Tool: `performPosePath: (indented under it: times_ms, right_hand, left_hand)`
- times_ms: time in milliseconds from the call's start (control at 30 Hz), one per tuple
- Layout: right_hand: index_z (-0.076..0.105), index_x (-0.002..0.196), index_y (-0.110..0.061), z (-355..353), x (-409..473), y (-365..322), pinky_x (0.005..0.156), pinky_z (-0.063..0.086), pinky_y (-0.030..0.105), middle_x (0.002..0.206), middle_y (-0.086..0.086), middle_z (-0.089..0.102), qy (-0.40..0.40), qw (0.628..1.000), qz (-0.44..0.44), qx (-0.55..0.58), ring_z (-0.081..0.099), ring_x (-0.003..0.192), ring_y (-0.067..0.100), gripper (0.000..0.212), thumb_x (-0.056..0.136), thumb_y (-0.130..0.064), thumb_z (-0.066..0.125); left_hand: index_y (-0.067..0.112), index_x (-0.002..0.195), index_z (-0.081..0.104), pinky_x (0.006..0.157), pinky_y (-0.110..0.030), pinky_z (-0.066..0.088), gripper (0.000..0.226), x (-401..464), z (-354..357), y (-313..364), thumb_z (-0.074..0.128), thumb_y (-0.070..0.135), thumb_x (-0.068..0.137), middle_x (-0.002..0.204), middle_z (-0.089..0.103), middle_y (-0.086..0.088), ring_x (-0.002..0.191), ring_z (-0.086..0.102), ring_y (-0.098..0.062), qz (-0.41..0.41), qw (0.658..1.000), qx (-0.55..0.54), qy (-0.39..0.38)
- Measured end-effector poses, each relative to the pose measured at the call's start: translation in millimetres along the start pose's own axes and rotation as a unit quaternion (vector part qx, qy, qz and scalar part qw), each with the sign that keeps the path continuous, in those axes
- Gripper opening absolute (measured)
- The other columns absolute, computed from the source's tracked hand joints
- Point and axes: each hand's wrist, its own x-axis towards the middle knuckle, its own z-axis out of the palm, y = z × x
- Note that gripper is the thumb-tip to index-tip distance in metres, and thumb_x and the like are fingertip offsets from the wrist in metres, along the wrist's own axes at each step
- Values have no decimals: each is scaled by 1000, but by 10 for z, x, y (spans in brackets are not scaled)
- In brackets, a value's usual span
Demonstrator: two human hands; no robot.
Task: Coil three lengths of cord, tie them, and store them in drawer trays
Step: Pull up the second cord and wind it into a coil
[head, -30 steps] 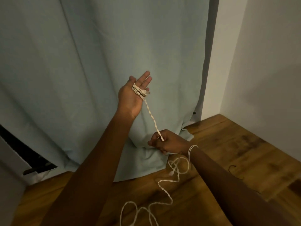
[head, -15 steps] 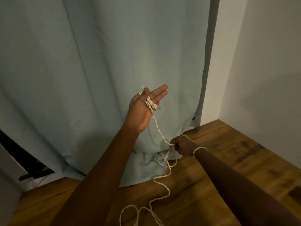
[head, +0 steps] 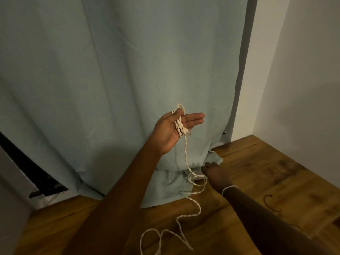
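Note:
A white twisted cord runs from my raised left hand down to my right hand and on in loose loops across the wooden floor. Several turns of the cord are wound across my left palm, whose fingers are held straight out with the thumb up. My right hand is low, near the curtain hem, with its fingers curled round the cord. A thin white band sits on my right wrist.
A pale blue curtain hangs to the floor ahead, with a dark gap at its lower left. A white wall stands on the right. A short dark cord lies on the floor at the right.
My left hand has moved right and lower, keeping the wound turns. My right hand slid down the cord towards the floor and away, leaving a longer stretch between the hands.

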Motion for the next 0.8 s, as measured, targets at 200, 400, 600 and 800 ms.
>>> performPosePath:
  times_ms: [200, 400, 600, 800]
  right_hand:
    - [72, 75, -10, -23, 10, 19, 45, 50, 33, 69, 13, 64, 16, 999, -13, -25, 64, 61, 32, 29, 52, -6, 88]
    - [70, 69, -13, 259, 0, 170, 36, 49, 31, 58, 8, 62, -30, 999, 31, 8, 61, 43, 23, 37, 41, -13, 95]
    - [63, 117, -5, 273, -75, 316, 100, 43, 35, 125, 16, 63, -93, 969, 207, 98, 58, 118, 31, 27, 98, -14, 46]
    - [65, 107, 2, 340, -103, 441, 90, 47, 38, 113, 22, 66, -44, 956, 263, 120, 62, 108, 37, 19, 94, -9, 55]
  left_hand:
    - [12, 83, 43, 94, -39, 45, 29, 5, -76, -26, 29, 26, 104, 116, 70, -18, 112, 66, -32, 10, 1000, -6, 9]
    - [12, 85, 44, 109, -43, 38, 26, -24, -78, -41, 30, 23, 103, 109, 73, -18, 107, 68, -32, 12, 1000, -22, 4]
    - [9, 85, 44, 91, -36, 55, 27, -72, -69, -9, 28, 18, 104, 103, 74, -20, 99, 71, -33, 14, 999, -52, -5]
    - [8, 85, 48, 95, -37, 54, 31, -77, -70, -19, 26, 18, 105, 103, 74, -19, 100, 71, -32, 23, 999, -43, 13]
